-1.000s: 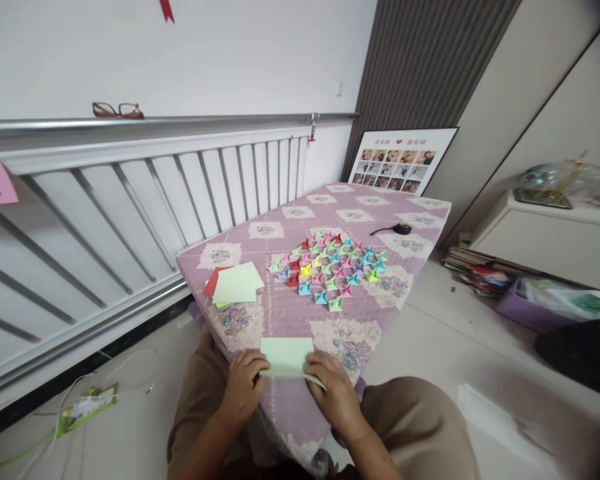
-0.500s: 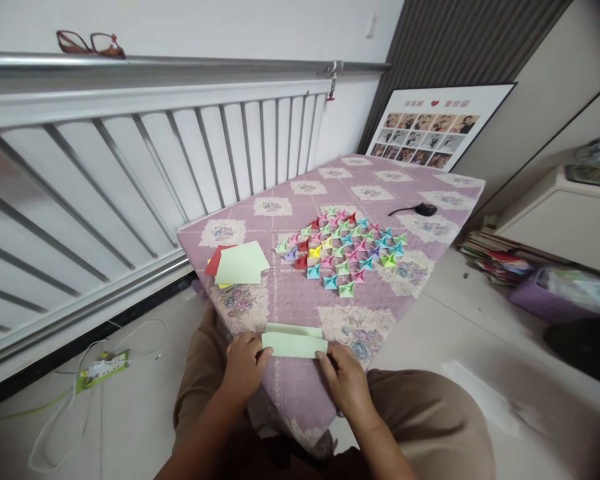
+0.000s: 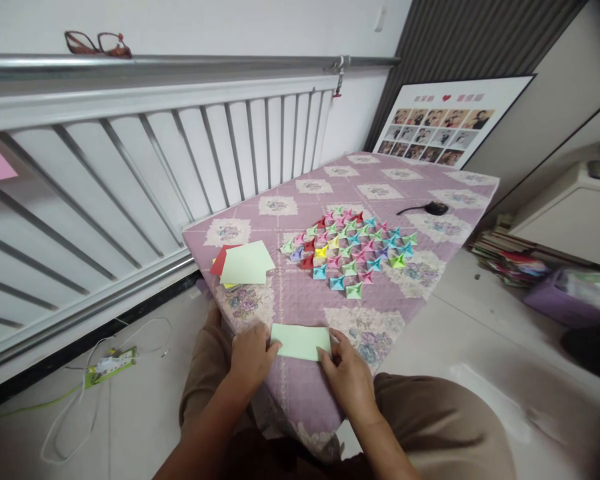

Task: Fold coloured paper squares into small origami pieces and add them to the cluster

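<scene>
A pale green sheet of paper [image 3: 301, 341], folded into a narrow rectangle, lies flat at the near edge of the table with the purple floral cloth [image 3: 430, 190]. My left hand [image 3: 250, 357] presses its left end with the fingertips. At its right end my right hand [image 3: 347, 373] does the same. Farther up the cloth sit several small folded paper stars [image 3: 350, 250] in pink, green, blue, red and yellow. A small stack of square paper sheets [image 3: 245, 264], pale green on top with red and yellow under it, lies left of them.
A white slatted railing [image 3: 145, 153] runs along the table's left side, with red glasses [image 3: 99, 44] on its top rail. A black object with a cord [image 3: 433, 208] lies far right on the cloth. A photo board [image 3: 445, 127], books [image 3: 510, 260] and a purple bin [image 3: 570, 300] stand right.
The green sheet has been folded over into a narrower strip and pressed flat on the cloth. Both hands stayed at its ends. The camera tilted down and shifted slightly.
</scene>
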Tool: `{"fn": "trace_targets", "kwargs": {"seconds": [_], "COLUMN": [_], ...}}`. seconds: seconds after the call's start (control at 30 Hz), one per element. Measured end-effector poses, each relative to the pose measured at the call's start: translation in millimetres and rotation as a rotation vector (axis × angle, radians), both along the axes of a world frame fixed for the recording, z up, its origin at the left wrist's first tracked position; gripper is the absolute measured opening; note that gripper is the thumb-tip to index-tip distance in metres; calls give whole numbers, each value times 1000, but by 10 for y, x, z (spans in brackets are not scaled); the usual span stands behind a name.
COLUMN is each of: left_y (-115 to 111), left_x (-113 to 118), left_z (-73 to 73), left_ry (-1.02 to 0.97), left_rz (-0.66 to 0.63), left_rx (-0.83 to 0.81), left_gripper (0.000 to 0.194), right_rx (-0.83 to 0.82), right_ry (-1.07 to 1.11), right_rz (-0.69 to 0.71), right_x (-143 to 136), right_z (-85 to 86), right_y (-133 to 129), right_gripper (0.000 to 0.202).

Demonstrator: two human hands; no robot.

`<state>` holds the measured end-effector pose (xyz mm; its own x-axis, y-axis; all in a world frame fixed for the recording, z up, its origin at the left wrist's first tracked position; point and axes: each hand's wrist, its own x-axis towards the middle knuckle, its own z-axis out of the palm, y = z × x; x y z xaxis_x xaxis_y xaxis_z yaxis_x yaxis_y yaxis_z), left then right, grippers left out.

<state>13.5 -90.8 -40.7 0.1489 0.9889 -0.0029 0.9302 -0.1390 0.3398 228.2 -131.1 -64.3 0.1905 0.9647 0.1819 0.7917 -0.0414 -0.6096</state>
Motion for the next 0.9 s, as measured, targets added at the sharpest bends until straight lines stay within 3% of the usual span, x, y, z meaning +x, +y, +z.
{"fn": "trace_targets", "kwargs": {"seconds": [0.13, 0.3, 0.4, 0.5, 0.57, 0.9], "left_y": [-75, -187, -206, -197, -191, -199], "left_x": [79, 221, 266, 254, 228, 194], "left_z": [-6, -94, -165, -227, -257, -305], "left_ry": [54, 126, 148, 168, 178, 173], "left_rz": [-55, -479, -664, -690, -696, -711], "left_rx": [141, 280, 238, 157, 124, 60], "left_gripper": [28, 32, 52, 79, 87, 89], "right_rx": [-10, 23, 48, 50, 49, 113], "right_ry": [-40, -57, -57, -62, -65, -145], "right_rz": [9, 35, 41, 44, 46, 69], "right_x": [3, 11, 14, 20, 25, 21], "right_z": [2, -33, -60, -72, -77, -87], "right_y": [-4, -9, -8, -8, -8, -3], "right_gripper": [38, 35, 35, 35, 34, 27]}}
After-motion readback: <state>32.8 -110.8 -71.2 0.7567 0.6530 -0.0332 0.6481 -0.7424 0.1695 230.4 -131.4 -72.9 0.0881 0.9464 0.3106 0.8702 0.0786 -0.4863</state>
